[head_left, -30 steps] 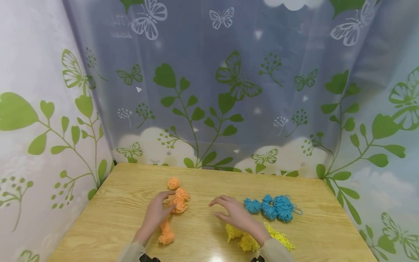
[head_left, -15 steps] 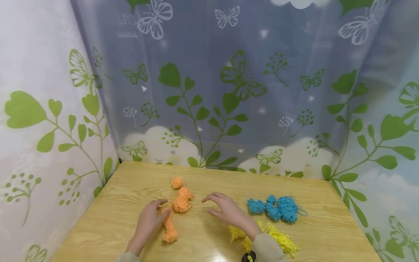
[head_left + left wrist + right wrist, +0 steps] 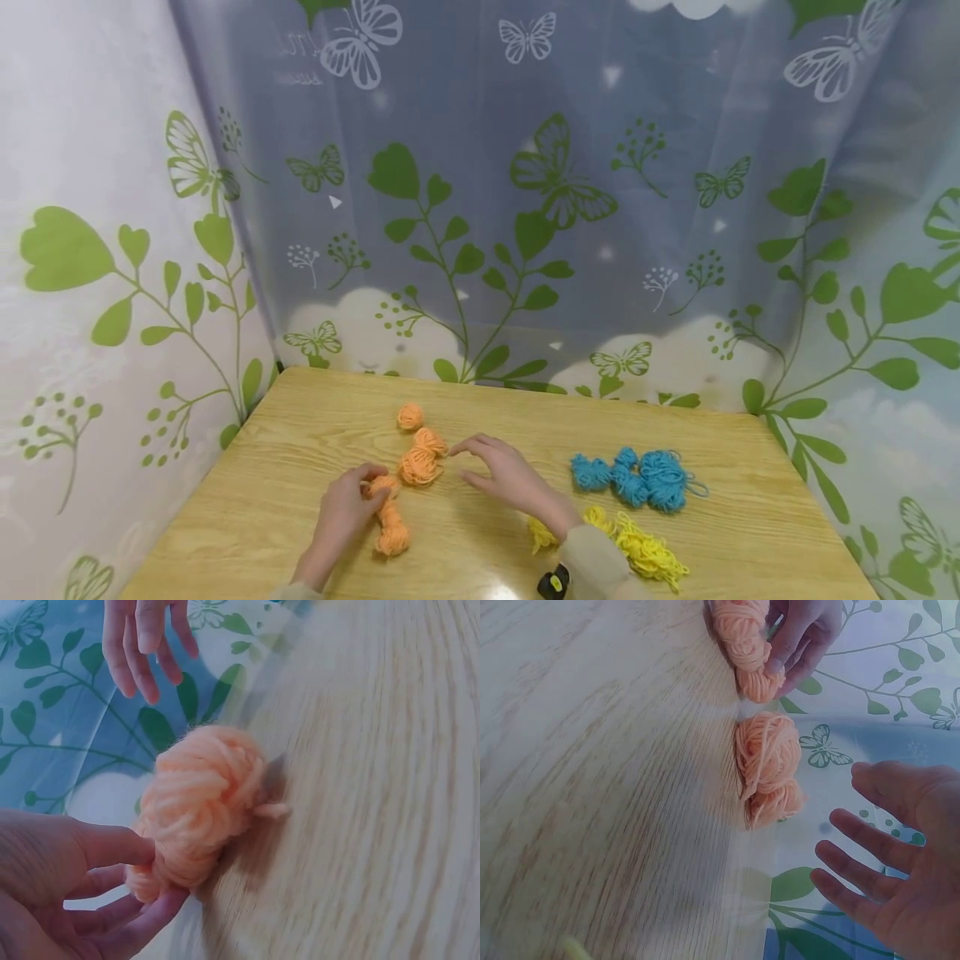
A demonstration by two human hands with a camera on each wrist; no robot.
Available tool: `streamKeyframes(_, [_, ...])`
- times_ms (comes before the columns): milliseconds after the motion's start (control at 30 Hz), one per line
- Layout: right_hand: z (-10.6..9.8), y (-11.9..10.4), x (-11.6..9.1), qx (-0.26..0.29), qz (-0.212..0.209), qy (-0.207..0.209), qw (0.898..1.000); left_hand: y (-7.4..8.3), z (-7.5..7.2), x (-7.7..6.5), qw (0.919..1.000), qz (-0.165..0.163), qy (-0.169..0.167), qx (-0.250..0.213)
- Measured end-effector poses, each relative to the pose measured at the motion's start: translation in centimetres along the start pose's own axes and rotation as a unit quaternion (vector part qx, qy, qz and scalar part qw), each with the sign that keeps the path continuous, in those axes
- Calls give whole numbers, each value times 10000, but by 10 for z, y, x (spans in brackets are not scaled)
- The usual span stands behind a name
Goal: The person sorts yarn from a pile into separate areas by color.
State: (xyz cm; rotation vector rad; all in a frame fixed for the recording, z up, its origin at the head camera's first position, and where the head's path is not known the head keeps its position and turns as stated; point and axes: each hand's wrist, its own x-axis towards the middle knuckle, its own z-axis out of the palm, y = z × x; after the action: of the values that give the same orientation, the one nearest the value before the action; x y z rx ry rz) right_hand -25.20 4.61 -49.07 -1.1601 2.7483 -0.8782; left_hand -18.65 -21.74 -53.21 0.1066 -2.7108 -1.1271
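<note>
Orange yarn lies in a line on the left side of the table. My left hand pinches the far end of the nearest orange yarn bundle between thumb and fingers; the left wrist view shows this yarn up close. Just beyond is a second orange yarn bundle, with a small orange yarn ball behind it. To the right of that second bundle hovers my right hand, fingers extended and apart from the yarn. In the right wrist view its spread fingers hold nothing.
Blue yarn bundles lie in a row on the right of the wooden table. Yellow yarn is nearer, partly covered by my right forearm. A printed curtain stands behind the table and at both sides.
My left hand has moved back from the second orange bundle to the nearest one and now pinches its end. My right hand has shifted left, closer to the second bundle.
</note>
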Motion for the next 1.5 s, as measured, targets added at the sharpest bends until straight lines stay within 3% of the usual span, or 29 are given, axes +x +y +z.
streamKeyframes(300, [7,-3,13,21,-71,226,9997,-2,-13,10,9998,-20,43,-174])
streamKeyframes(533, [14,-4,18,15,57,362,9993,-1,-26,26,9986,442,292,-5])
streamKeyframes(733, [18,-4,24,98,228,492,9985,4,-29,45,9968,720,290,165])
streamKeyframes(1133, [28,-2,40,247,352,471,9980,10,-16,82,9926,1128,-62,442])
streamKeyframes(1500, [29,4,63,383,351,541,9972,-2,7,87,9969,690,-382,8])
